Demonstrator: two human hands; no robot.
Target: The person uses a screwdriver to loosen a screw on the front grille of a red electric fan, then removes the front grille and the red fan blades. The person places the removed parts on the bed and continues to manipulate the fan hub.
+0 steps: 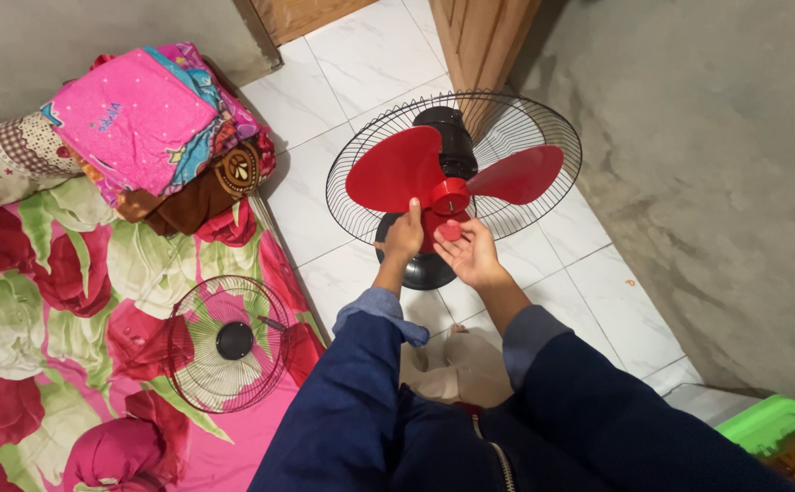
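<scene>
So the fan is partway apart at this point. The front grille (225,343) is already off and lying flat on the flowery bedsheet (60,301) to the left, well away from the fan itself. The rear grille (543,123) is still on the motor housing (452,137), and the red blade (397,169) is still sitting on the shaft, so that part isn't done.

Left hand (404,235) has its fingers clenched on the lower edge of the blade, looks like it's bracing it. Right hand (473,255) is palm up just below the hub, and a small red round cap (450,231) rests at its fingertips, loosely pinched as far as I can tell. My guess is that's the blade's spinner nut, though there's also a red hub piece (450,195) still on the front of the blade, so I can't say for sure what's unscrewed.

Fan stands on its black base (425,271) on the white tile floor (361,55), right in front of the person's knees. A pile of folded cloth (142,128) sits at the head of the bed.
</scene>
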